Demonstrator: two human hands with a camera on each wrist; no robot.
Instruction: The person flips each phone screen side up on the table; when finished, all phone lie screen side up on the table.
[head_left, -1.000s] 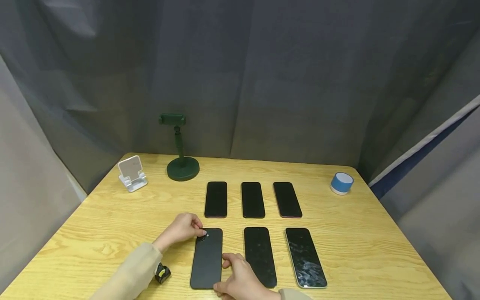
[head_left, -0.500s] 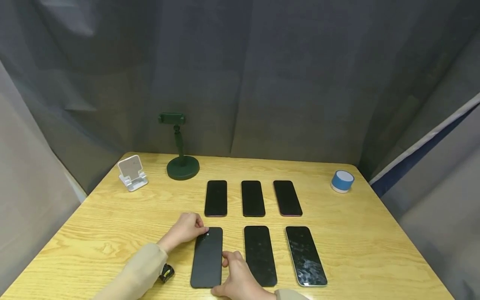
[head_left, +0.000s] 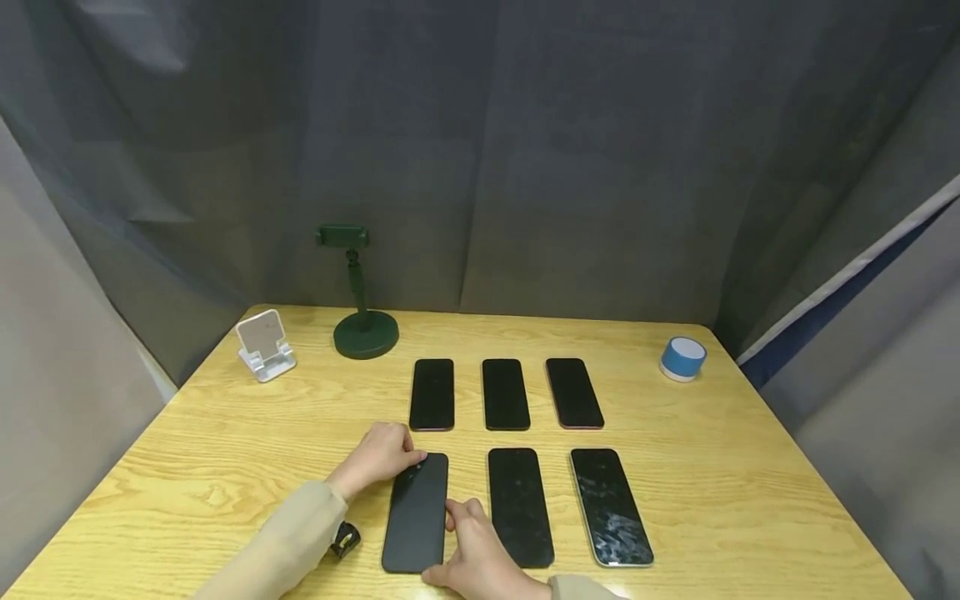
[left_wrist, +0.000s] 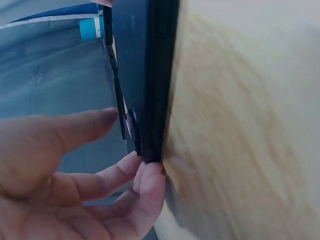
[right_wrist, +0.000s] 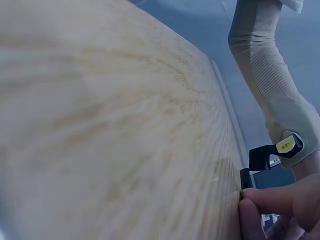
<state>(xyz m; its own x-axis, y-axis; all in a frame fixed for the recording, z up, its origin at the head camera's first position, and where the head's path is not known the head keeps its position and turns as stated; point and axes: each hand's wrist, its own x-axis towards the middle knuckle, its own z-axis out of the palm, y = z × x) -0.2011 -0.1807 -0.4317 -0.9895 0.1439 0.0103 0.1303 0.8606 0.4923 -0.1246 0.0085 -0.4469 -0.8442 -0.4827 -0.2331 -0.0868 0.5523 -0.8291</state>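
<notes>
A dark smartphone (head_left: pixel 417 517) lies back up at the near left of the phone rows, its camera at the top left corner partly covered. My left hand (head_left: pixel 382 452) holds its top edge; in the left wrist view, fingertips (left_wrist: pixel 150 182) meet the end of the phone (left_wrist: pixel 137 65), thumb beside its back. At the lower right corner my right hand (head_left: pixel 480 554) pinches it, thumb at the bottom edge and index finger along the side. Right of it lie a black smartphone (head_left: pixel 521 508) and a pale-edged smartphone (head_left: pixel 612 508), both screen up.
Behind are three more dark smartphones: left (head_left: pixel 432 394), middle (head_left: pixel 506 394) and right (head_left: pixel 574 393). A white phone stand (head_left: pixel 264 348) and a green phone holder (head_left: pixel 365 335) stand at the back left of the wooden table (head_left: pixel 187 467). A blue-and-white cylinder (head_left: pixel 683 360) sits back right.
My left hand has shifted slightly right along the phone's top edge, covering more of its camera. The phone has turned a little, its top moving right. My right hand stays at the lower corner.
</notes>
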